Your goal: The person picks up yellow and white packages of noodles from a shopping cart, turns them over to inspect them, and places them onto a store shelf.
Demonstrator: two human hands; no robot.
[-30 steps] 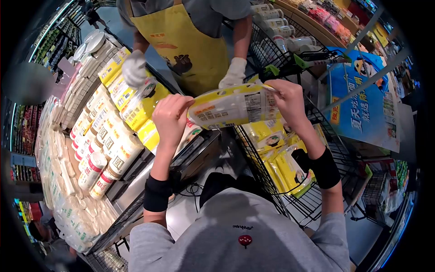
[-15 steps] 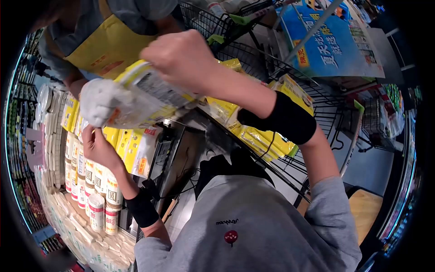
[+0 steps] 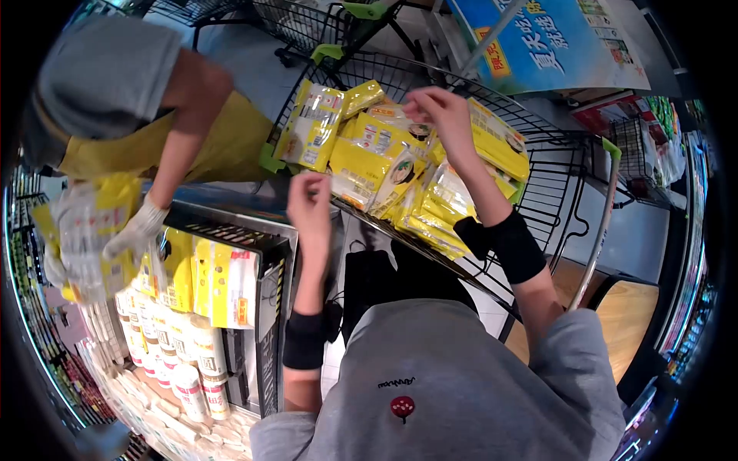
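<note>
Your right hand (image 3: 446,115), fingers loosely spread, is over yellow packets (image 3: 373,165) in the cart (image 3: 271,159), your left hand (image 3: 310,201) half-open near its edge.

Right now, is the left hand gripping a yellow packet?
No, the left hand is near the edge of the shopping cart, its fingers loosely curled with no packet in them.

White cylindrical packs with red markings (image 3: 191,393) stand in rows near the right edge of the black-framed display stand (image 3: 269,326); long, pale packs (image 3: 165,421) lie beside them. Elsewhere are 1 blue poster with white characters (image 3: 550,50), 1 black wire basket (image 3: 296,29) and 1 tan wooden panel (image 3: 626,326).
</note>
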